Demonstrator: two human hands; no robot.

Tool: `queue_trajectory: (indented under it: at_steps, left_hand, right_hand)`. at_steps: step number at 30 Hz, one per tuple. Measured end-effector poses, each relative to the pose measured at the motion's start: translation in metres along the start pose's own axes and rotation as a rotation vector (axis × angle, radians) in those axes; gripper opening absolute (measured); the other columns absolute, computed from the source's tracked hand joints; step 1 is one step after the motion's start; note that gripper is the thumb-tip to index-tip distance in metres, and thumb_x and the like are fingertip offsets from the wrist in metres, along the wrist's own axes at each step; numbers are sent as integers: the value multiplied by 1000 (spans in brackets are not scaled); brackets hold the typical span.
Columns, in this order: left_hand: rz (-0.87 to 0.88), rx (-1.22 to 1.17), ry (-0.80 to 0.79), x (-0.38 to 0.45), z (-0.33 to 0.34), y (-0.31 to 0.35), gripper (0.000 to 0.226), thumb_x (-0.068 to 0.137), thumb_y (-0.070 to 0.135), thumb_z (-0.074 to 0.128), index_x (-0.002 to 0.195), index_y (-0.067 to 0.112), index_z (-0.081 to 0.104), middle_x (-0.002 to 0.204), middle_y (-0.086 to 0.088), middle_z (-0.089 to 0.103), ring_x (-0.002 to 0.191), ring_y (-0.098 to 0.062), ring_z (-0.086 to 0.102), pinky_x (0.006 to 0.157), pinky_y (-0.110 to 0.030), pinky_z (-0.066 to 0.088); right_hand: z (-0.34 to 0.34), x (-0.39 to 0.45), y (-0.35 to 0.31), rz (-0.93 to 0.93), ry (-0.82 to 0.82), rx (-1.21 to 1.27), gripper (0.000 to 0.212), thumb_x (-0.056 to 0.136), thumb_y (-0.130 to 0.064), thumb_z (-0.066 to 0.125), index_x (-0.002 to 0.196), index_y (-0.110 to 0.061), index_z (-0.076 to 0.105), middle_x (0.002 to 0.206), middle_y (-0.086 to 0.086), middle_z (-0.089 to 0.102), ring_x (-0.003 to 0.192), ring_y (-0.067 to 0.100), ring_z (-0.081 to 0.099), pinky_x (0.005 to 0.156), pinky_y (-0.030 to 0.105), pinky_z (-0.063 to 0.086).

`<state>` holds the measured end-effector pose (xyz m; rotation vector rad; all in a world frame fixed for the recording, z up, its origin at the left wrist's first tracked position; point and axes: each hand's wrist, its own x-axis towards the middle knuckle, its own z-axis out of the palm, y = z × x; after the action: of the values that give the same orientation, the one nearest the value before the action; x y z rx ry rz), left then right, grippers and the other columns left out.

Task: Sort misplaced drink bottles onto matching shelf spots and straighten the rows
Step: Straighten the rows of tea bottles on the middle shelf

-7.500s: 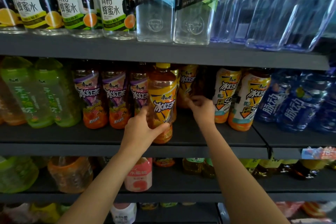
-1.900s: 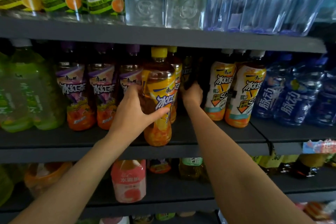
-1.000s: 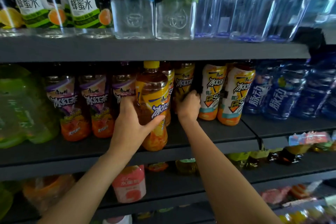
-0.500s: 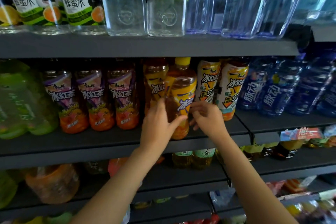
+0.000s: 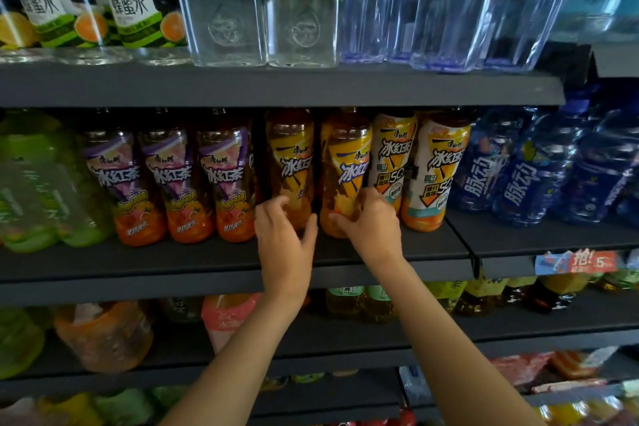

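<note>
Scanning the middle shelf (image 5: pixel 207 263) left to right, we see green bottles (image 5: pixel 41 190) at the far left, blurred. Next stand three purple-label iced tea bottles (image 5: pixel 169 183) in a row, upright, side by side. Then come two yellow-label iced tea bottles: the left yellow bottle (image 5: pixel 290 156) and the right yellow bottle (image 5: pixel 345 162), upright, close together with a narrow dark gap between them.

Our left hand (image 5: pixel 285 239) is at the base of the left yellow bottle, fingers curled in front of its lower part, thumb stretched toward the gap; we cannot tell if it grips or only touches. Our right hand (image 5: pixel 371 225) curls round the lower part of the right yellow bottle, fingers on its front, holding it. Both bottles sit on the shelf.

Right of them stand two white-and-orange iced tea bottles (image 5: pixel 432 176), just beside the right yellow bottle. Further right, blue sports drink bottles (image 5: pixel 518 176) sit on the next shelf section.

On the upper shelf (image 5: pixel 276 86) we see honey water bottles (image 5: pixel 131 0) at left, clear soda bottles (image 5: pixel 262 10) in the middle, large blue-tinted water bottles (image 5: pixel 449 3) at right.

Below, the lower shelf holds mixed bottles, too blurred to tell.
</note>
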<state>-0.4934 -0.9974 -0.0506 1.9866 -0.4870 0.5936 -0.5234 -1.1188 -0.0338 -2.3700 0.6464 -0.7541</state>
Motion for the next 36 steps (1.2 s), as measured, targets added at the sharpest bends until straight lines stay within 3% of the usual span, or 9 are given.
queue_trajectory:
  at_steps: [4, 11, 15, 20, 24, 31, 36]
  left_hand:
    - [-149, 110, -17, 5, 3, -6, 48, 86, 22, 65, 126, 7, 43, 131, -14, 42, 121, -24, 41, 90, -26, 39]
    - [-65, 168, -108, 19, 4, -2, 38, 88, 17, 61, 121, 17, 44, 140, -13, 39, 129, -32, 37, 98, -39, 41]
    - [38, 242, -250, 16, 1, -4, 45, 92, 18, 55, 134, 27, 41, 153, -17, 16, 139, -36, 21, 107, -41, 32]
    - [-16, 351, -404, 20, 5, -6, 51, 96, 21, 48, 142, 34, 31, 154, -21, -3, 138, -40, 16, 110, -43, 26]
    - [-7, 395, -416, 25, 4, -8, 52, 93, 15, 50, 138, 34, 34, 146, -20, 10, 127, -40, 28, 105, -42, 34]
    - [103, 399, -498, 28, -14, -15, 49, 92, 10, 51, 134, 32, 38, 135, -16, 20, 120, -38, 34, 95, -38, 40]
    - [202, 364, -562, 33, -28, -22, 44, 90, 10, 53, 128, 31, 44, 129, -12, 26, 115, -33, 42, 93, -33, 42]
  right_hand:
    - [5, -2, -11, 42, 17, -29, 60, 77, -42, 72, 117, -6, 44, 120, 10, 54, 106, 29, 57, 80, 39, 50]
    - [14, -4, -24, 93, 54, -41, 57, 83, -42, 66, 118, -7, 38, 125, 9, 45, 103, 32, 59, 75, 38, 47]
    - [18, -4, -27, 115, 52, -36, 60, 83, -42, 66, 120, -6, 36, 127, 10, 42, 102, 34, 60, 71, 37, 46]
    - [18, 0, -28, 178, 1, 53, 62, 81, -38, 70, 119, -7, 32, 125, 13, 48, 105, 35, 58, 76, 41, 48]
    - [14, 1, -29, 187, -16, 96, 59, 78, -38, 72, 110, -9, 31, 106, 15, 61, 94, 35, 61, 73, 43, 51]
    - [12, -12, -28, 147, 12, 33, 61, 79, -39, 72, 113, -7, 32, 104, 15, 62, 94, 35, 62, 76, 46, 51]
    - [17, -9, -25, 143, -9, 109, 56, 77, -38, 73, 102, -18, 27, 97, 15, 62, 78, 36, 66, 68, 50, 55]
